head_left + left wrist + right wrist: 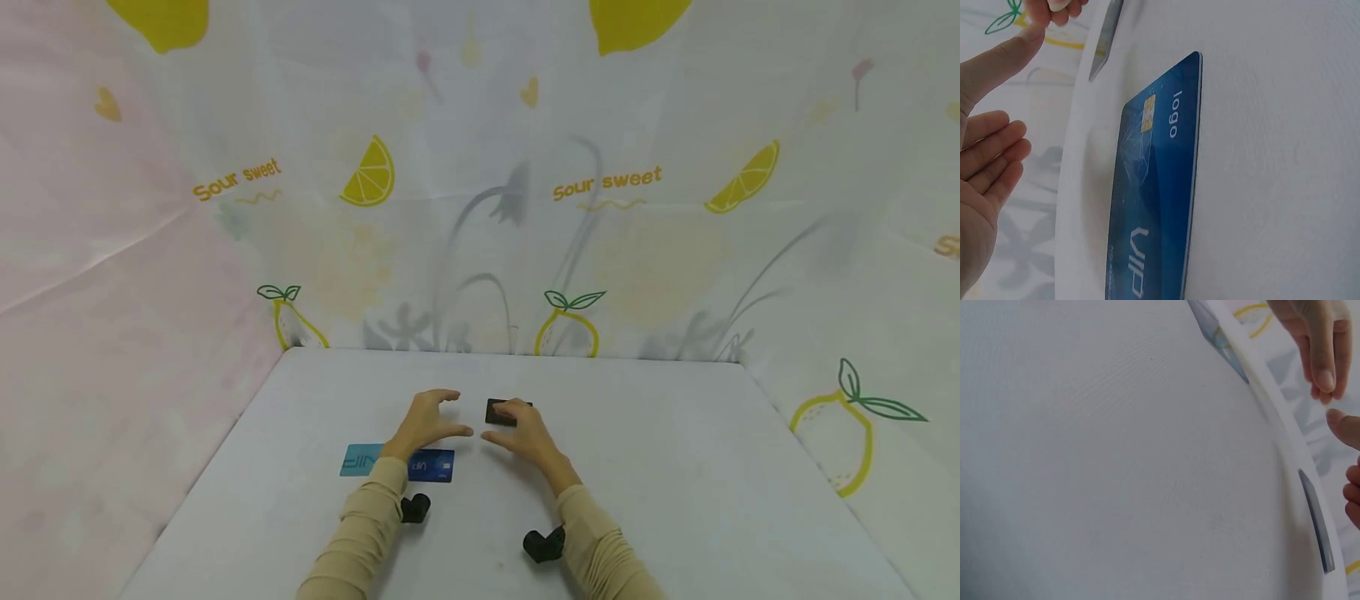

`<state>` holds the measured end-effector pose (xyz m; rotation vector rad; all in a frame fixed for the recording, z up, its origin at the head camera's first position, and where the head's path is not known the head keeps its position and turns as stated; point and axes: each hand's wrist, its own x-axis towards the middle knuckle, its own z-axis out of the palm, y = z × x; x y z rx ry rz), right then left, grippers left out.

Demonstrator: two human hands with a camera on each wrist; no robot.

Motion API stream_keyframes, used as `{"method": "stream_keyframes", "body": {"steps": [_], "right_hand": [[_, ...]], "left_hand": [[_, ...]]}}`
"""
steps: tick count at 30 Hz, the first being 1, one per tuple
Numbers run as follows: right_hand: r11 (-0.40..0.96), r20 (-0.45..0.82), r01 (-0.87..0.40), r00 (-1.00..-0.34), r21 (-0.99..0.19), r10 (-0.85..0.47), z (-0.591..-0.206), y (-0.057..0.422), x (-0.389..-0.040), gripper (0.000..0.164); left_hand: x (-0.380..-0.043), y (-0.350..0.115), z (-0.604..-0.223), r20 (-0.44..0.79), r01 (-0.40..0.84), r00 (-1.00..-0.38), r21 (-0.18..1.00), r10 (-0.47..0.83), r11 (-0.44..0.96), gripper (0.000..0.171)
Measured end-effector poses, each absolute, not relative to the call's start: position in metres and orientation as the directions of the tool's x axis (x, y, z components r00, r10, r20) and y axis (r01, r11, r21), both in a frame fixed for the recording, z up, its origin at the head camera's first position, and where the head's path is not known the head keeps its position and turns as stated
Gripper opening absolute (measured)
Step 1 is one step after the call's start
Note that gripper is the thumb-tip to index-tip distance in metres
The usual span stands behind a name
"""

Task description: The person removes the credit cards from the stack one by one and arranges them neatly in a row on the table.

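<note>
My left grip (421, 422) and right grip (529, 435) are hovering spread. I'm best keeping off the dark-blue card (432, 468), near left.

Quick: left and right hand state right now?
Left hand: open, holding nothing.
Right hand: open, fingers loosely curved, nothing visibly held.

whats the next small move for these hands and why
Probably lower the right hand onto the black card: in the head view it partly overlaps that card, which lies on the table, yet the right wrist view shows a gap between them, so this card seems its easiest reach.
</note>
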<state>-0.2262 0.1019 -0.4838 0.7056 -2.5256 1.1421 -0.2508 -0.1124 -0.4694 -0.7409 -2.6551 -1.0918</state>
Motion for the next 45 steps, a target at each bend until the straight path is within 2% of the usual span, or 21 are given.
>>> {"method": "stream_keyframes", "body": {"steps": [6,17,27,32,39,45], "right_hand": [[0.56,0.442,-0.525,-0.849,-0.64,-0.291,-0.486,0.11,-0.232,0.043],[0.598,0.355,-0.442,-0.896,-0.668,-0.266,-0.486,0.128,-0.242,0.048],[0.648,0.338,-0.434,-0.9,-0.627,-0.275,-0.489,0.14,-0.248,0.05],[0.648,0.32,-0.405,-0.913,-0.645,-0.252,-0.493,0.146,-0.252,0.05],[0.678,0.291,-0.378,-0.925,-0.63,-0.245,-0.496,0.149,-0.254,0.055],[0.695,0.238,-0.349,-0.937,-0.628,-0.256,-0.496,0.151,-0.254,0.06]], "left_hand": [[-0.254,-0.104,-0.471,0.335,0.504,-0.863,0.62,0.377,0.602,0.068],[-0.265,-0.093,-0.478,0.291,0.469,-0.882,0.632,0.371,0.617,0.071],[-0.27,-0.084,-0.483,0.246,0.457,-0.884,0.629,0.398,0.628,0.073],[-0.275,-0.078,-0.486,0.223,0.439,-0.893,0.619,0.391,0.651,0.075],[-0.279,-0.072,-0.487,0.171,0.396,-0.909,0.643,0.38,0.656,0.077],[-0.281,-0.068,-0.491,0.158,0.415,-0.895,0.64,0.417,0.647,0.078]]}}
